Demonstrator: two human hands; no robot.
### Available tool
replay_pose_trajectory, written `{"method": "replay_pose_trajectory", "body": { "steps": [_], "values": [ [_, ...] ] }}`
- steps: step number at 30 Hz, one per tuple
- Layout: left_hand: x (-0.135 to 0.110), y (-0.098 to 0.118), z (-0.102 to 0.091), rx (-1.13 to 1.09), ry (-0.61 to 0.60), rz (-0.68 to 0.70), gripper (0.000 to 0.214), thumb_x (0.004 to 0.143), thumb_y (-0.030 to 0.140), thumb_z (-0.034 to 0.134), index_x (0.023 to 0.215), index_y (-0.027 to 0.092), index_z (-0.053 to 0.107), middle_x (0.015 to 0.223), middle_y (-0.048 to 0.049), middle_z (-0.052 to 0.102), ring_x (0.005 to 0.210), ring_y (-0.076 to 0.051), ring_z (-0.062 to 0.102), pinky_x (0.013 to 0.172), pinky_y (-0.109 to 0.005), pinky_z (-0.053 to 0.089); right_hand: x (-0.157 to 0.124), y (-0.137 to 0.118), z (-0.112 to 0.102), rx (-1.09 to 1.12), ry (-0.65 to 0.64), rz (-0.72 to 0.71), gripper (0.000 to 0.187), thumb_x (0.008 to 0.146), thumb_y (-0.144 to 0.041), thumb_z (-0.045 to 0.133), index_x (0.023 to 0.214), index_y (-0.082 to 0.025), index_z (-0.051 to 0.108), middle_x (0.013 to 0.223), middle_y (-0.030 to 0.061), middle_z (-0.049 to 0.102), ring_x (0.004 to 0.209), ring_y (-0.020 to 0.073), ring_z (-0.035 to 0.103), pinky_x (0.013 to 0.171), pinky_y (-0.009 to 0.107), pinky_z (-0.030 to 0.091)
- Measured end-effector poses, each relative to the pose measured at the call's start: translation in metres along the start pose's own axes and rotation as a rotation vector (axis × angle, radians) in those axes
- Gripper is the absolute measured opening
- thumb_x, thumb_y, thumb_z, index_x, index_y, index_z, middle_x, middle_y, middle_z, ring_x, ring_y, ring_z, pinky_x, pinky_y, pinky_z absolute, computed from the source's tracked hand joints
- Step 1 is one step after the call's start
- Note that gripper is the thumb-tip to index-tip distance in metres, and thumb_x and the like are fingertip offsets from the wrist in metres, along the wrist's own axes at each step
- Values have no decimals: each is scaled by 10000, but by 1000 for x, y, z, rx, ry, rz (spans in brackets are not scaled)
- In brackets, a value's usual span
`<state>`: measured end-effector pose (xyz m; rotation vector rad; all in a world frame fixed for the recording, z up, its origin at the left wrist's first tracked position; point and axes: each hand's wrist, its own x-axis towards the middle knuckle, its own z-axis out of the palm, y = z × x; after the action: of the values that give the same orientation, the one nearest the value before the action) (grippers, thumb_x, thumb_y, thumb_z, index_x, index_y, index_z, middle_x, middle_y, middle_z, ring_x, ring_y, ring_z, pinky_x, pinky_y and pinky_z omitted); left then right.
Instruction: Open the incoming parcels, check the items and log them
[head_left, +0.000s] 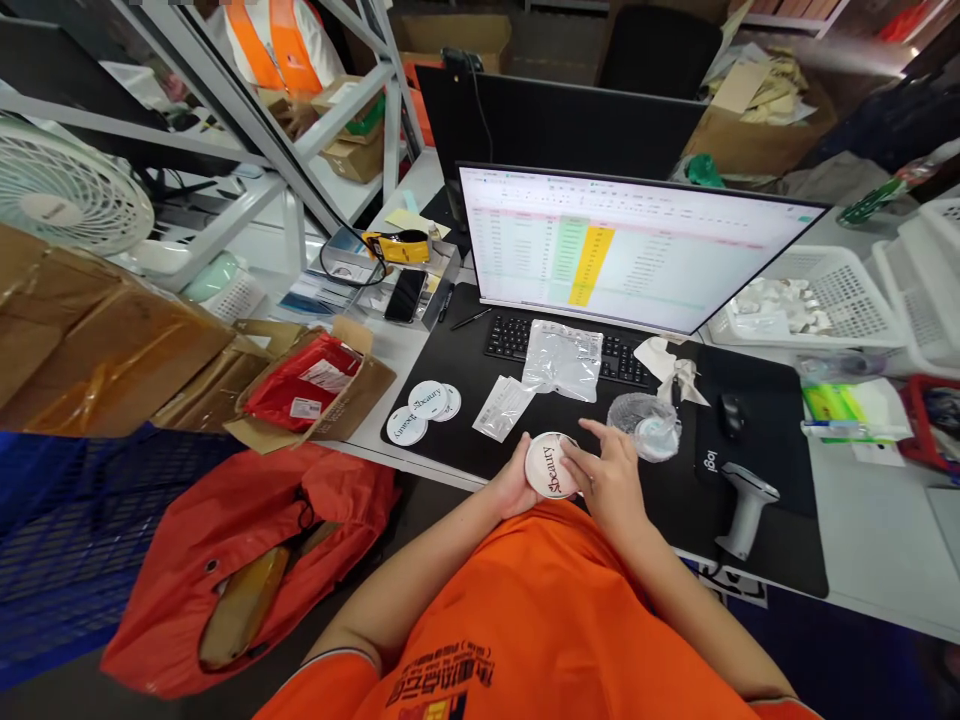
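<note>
A round white disc (546,467) with "beauty" lettering rests in my left hand (516,483), whose fingers are closed at its left and lower edge. My right hand (616,478) has its fingers bent onto the disc's right side, with one finger stretched out above it. Similar printed discs (428,401) lie overlapping on the black desk mat to the left. Just beyond my hands are a small clear packet (502,408) and a larger plastic bag (562,360), which partly covers the keyboard (508,337). A clear bubble-wrap bundle (654,428) sits right of my right hand.
A lit monitor (637,250) stands behind the keyboard. On the right are a mouse (730,416), a barcode scanner (747,512) and a white basket (847,275). An open carton (352,400) with red packages, a phone (405,295) and a fan (60,190) are left.
</note>
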<state>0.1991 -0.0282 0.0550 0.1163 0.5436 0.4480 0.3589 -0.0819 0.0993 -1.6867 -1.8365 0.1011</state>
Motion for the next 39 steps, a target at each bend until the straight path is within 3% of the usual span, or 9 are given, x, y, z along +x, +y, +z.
{"method": "replay_pose_trajectory", "body": {
  "steps": [5, 13, 16, 20, 23, 27, 30, 34, 39],
  "values": [
    [-2, 2, -10, -34, 83, -78, 632, 986, 628, 330, 1152, 127, 679, 1076, -142, 725, 952, -246, 688, 949, -415, 485, -9, 3, 23, -79, -16, -119, 207, 953, -296, 633, 1116, -222, 736, 1328, 123, 573, 1156, 297, 513, 948, 476, 495],
    [3, 7, -24, 93, -87, -311, 699, 931, 698, 374, 1264, 129, 604, 930, -144, 734, 798, -309, 720, 765, -451, 534, 20, 5, 23, 297, -510, 144, 272, 783, -201, 793, 1023, -213, 667, 1332, 88, 546, 1189, 274, 541, 982, 464, 467],
    [7, 8, -25, 103, -120, -318, 728, 926, 706, 352, 1295, 121, 577, 917, -163, 733, 804, -333, 724, 717, -421, 529, 28, 15, 31, 554, -441, 167, 303, 759, -266, 789, 938, -203, 552, 1236, 81, 533, 1149, 236, 546, 953, 405, 487],
    [9, 16, -29, 22, -70, -213, 741, 922, 709, 356, 1263, 96, 593, 1000, -204, 727, 871, -326, 715, 774, -405, 520, 7, 45, 48, 691, -136, 305, 272, 917, -409, 584, 1091, -217, 500, 1165, 100, 543, 1044, 218, 604, 929, 407, 509],
    [8, 23, -36, -29, 30, -88, 753, 932, 701, 342, 1292, 84, 581, 1108, -231, 701, 945, -319, 699, 837, -403, 512, -33, 71, 61, 396, -169, 434, 345, 934, -402, 543, 1215, -204, 508, 1211, 138, 554, 1125, 270, 582, 993, 466, 476],
    [9, 26, -48, -110, 174, -10, 661, 950, 639, 362, 1247, 102, 610, 1099, -207, 701, 982, -306, 680, 865, -415, 516, -88, 95, 80, -177, -499, 409, 818, 694, -315, 830, 1408, -171, 458, 1489, 217, 368, 1381, 436, 324, 1088, 567, 370],
    [14, 23, -53, -141, 225, -38, 610, 955, 601, 376, 1214, 107, 623, 1078, -190, 703, 1000, -314, 674, 865, -434, 526, -104, 103, 85, -202, -507, 348, 825, 758, -333, 786, 1463, -160, 393, 1453, 227, 394, 1339, 411, 373, 1064, 552, 399],
    [20, 18, -49, -151, 267, -68, 582, 943, 592, 424, 1226, 123, 621, 1088, -180, 708, 1025, -321, 670, 878, -456, 529, -78, 86, 71, 91, -210, 291, 799, 918, -466, 573, 1551, -166, 188, 1426, 215, 364, 1317, 348, 393, 1099, 569, 375],
    [19, 11, -38, -40, 129, -3, 631, 942, 631, 420, 1310, 148, 592, 1216, -155, 690, 1169, -312, 623, 1025, -457, 459, -27, 29, 62, 225, -421, -1, 745, 950, -399, 521, 1575, -222, 157, 1537, 197, 157, 1424, 371, 248, 1142, 585, 329]
  ]
}}
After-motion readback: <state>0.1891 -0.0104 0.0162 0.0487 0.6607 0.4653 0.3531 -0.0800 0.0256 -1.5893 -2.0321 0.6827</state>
